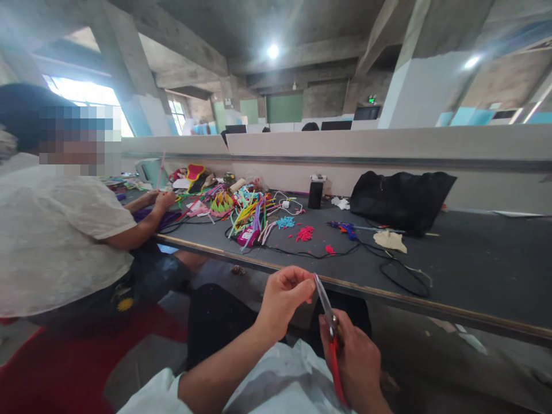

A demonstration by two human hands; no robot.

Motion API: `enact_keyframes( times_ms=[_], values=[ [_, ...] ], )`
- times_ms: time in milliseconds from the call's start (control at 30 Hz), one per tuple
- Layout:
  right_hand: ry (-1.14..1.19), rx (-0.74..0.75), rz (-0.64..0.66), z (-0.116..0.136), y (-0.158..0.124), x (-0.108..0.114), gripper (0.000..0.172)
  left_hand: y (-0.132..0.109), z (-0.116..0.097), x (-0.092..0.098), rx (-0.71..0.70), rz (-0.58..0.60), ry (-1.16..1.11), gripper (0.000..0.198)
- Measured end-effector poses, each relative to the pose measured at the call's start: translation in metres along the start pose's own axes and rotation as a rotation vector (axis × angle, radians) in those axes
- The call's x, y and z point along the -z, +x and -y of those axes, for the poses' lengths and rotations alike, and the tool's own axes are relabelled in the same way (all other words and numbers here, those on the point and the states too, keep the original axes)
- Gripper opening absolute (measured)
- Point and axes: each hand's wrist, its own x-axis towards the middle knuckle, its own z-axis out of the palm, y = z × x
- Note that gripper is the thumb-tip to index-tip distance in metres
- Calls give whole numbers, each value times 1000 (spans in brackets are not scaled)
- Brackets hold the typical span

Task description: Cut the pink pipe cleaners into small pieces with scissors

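Observation:
My left hand (288,296) is in front of the table edge, its thumb and forefinger pinched together. A tiny reddish bit shows at the fingertips, too small to name. My right hand (356,353) grips a pair of scissors (331,322) with red handles. The blades point up and away, and their tips meet the left fingertips. On the table beyond lie a pile of short red pieces (305,233), a smaller red cluster (330,249) and a heap of short blue pieces (285,222). Left of these is a bundle of long, colourful fuzzy stems (254,210).
A blue glue gun (348,230) lies with its black cord trailing toward the front edge. Further right are a cream cloth scrap (390,241) and a black bag (399,201). A dark phone (315,195) stands upright behind. To the left, a person in a white shirt (60,230) sits working.

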Motion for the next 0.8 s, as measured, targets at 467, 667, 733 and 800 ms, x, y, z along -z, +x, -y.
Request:
enact_keyframes(
  times_ms=[467, 667, 733, 800],
  values=[
    [32, -30, 50, 3, 1, 5, 37, -4, -5, -2, 14, -11, 11, 20],
    [0, -17, 8, 2, 1, 4, 39, -5, -7, -2, 4, -22, 30, 21],
    [-6, -1, 1, 0, 0, 2, 38, -5, -8, -2, 3, -18, 39, 21],
    [-7, 22, -2, -3, -1, 0, 36, -5, -8, -2, 1, -12, 45, 21]
  ],
)
